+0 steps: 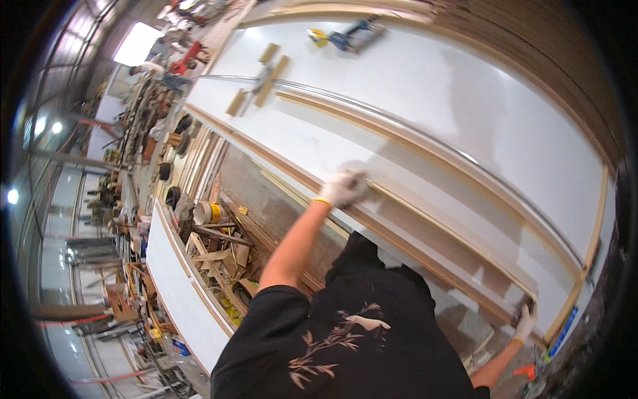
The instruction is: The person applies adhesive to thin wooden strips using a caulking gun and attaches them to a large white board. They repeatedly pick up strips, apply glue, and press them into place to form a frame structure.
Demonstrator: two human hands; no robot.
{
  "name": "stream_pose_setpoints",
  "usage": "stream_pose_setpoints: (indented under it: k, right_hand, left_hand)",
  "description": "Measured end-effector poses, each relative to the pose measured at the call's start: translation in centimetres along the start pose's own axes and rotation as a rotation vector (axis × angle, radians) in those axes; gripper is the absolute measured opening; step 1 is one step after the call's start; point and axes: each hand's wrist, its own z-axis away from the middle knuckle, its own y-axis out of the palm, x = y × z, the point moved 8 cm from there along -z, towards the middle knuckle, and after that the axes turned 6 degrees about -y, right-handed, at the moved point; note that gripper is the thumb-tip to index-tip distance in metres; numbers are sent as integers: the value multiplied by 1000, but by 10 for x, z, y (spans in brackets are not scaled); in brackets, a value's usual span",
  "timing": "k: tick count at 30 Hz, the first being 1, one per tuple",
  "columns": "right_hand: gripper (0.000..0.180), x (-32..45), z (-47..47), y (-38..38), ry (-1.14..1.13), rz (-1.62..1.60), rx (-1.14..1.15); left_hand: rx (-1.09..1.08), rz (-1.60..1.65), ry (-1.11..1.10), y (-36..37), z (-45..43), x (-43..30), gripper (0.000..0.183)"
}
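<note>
My gloved left hand (pixel 345 188) is closed on the near end of a long thin wooden strip (pixel 448 242), above a large white panel (pixel 428 75). At the strip's other end, my gloved right hand (pixel 526 319) grips it near the panel's corner. Wooden edging (pixel 423 259) runs along the panel's near side. Farther in lie another long wooden strip (pixel 398 132) and a shiny metal strip (pixel 379 104), side by side. Short wooden pieces (pixel 273 81) rest on the panel at the upper left. A blue tool (pixel 356 37), blurred, lies beside a yellow roll (pixel 317 38).
Below the panel at left are wood scraps (pixel 224 259) and a white-and-yellow bucket (pixel 204 213). Another white panel (pixel 184 294) stands at the lower left. A blue level-like tool (pixel 562 334) lies at the right corner, near an orange object (pixel 526 371). A person (pixel 159 72) is in the background.
</note>
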Motion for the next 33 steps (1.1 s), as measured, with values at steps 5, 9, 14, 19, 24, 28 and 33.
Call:
stream_pose_setpoints:
  k: [5, 9, 14, 19, 24, 28, 33]
  right_hand:
    - [57, 41, -21, 35, 74, 187, -161]
    - [63, 11, -31, 52, 251, 272, -134]
    - [63, 44, -44, 164, -59, 199, -184]
    - [47, 91, -44, 304, -126, -149, -171]
    - [38, 153, 4, 523, 353, -788, -105]
    - [42, 248, 75, 721, 279, -1143, 32]
    - [39, 388, 192, 840, 184, -1417, 292]
  left_hand:
    - [-165, 235, 243, 8, -15, 15, 29]
    - [-91, 270, 343, -7, -52, 49, 27]
    - [-129, 267, 337, -81, -88, 151, 27]
    - [-173, 429, 285, -202, -58, 245, 29]
    - [-378, 335, 239, -277, 17, 323, 35]
    - [-438, 501, 189, -300, 90, 363, 35]
    - [-374, 834, 164, -281, 169, 396, 32]
